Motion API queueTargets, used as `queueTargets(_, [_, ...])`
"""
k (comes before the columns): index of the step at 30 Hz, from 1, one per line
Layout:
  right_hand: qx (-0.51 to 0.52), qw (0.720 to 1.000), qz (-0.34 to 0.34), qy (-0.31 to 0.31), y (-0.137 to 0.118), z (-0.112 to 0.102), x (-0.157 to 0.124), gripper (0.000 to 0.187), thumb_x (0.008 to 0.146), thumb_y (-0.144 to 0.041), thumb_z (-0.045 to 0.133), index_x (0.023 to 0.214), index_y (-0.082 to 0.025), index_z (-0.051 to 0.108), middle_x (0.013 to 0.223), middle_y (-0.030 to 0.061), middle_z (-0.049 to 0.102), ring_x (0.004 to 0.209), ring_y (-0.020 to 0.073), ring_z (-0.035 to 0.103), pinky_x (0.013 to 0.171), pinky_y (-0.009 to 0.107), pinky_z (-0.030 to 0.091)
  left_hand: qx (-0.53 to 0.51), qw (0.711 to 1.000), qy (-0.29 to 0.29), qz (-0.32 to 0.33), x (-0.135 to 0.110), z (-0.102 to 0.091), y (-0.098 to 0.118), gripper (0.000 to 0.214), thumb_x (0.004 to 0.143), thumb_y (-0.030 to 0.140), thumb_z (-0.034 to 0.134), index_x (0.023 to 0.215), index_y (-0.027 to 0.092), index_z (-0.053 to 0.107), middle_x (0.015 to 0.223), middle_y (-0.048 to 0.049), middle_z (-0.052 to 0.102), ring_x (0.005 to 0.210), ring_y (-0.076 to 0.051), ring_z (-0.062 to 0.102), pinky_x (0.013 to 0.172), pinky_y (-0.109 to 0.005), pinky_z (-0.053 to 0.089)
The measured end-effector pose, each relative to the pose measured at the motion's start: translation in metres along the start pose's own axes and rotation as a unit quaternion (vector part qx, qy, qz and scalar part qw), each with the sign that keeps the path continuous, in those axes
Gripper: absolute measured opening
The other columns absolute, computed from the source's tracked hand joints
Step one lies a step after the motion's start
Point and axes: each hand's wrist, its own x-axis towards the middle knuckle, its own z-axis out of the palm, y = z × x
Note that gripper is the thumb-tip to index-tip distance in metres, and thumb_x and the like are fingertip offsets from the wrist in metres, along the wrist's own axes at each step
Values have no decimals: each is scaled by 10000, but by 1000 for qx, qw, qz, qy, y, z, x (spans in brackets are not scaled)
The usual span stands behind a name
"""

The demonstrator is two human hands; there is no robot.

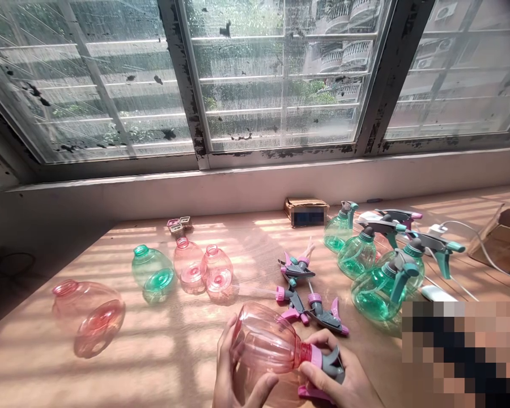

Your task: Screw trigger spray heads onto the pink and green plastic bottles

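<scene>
A clear pink spray bottle (266, 340) lies tilted on its side between my hands, its neck pointing right. My left hand (229, 368) wraps round the bottle's body from the left, thumb in front. At the neck, my right hand (335, 368) grips the pink collar (315, 355) of a grey trigger sprayer (334, 362), which sits on the bottle's mouth. Whether the collar is fully threaded cannot be seen. Just beyond the bottle lie loose grey-and-pink spray heads (327, 317), with another sprayer pile (296, 269) behind them.
Capless pink bottles (189, 263) and a green bottle (152, 272) lie or stand at left. Green bottles with sprayers (376, 292) cluster at right, near a white cable (484, 238) and a cardboard box (501, 241). A small carton (306, 212) stands by the window wall.
</scene>
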Motion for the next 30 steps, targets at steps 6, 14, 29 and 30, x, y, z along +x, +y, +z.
queueTargets(6, [2,1000,-1,-17,1,-2,1,439,672,-555,895,840,-225,659,650,-28,678,544,169,640,541,298,607,-16,999,16,-26,3,-4,-7,846,735,571,831,1452,272,494,1572,-128,469,1450,-409,437,1224,-506,350])
queueTargets(14, [8,1000,-2,-18,0,-3,1,449,683,-554,893,861,-223,648,619,-44,664,522,168,651,547,305,604,-1,1000,13,-10,-1,1,2,918,695,575,855,1472,278,468,1481,-119,560,1422,-383,482,1217,-454,365])
queueTargets(29, [27,1000,2,-9,7,-8,4,486,666,-573,905,863,-215,643,579,-68,615,508,125,573,519,275,591,-14,1000,-13,-9,-2,4,2,838,769,569,805,1484,316,450,1546,-106,515,1436,-369,468,1236,-494,319])
queueTargets(30, [15,1000,-7,-10,7,-8,4,479,666,-571,905,851,-211,647,583,-67,612,508,122,566,511,262,579,-22,999,-20,-13,-3,5,5,866,764,573,808,1498,311,431,1537,-112,525,1426,-371,480,1237,-500,316])
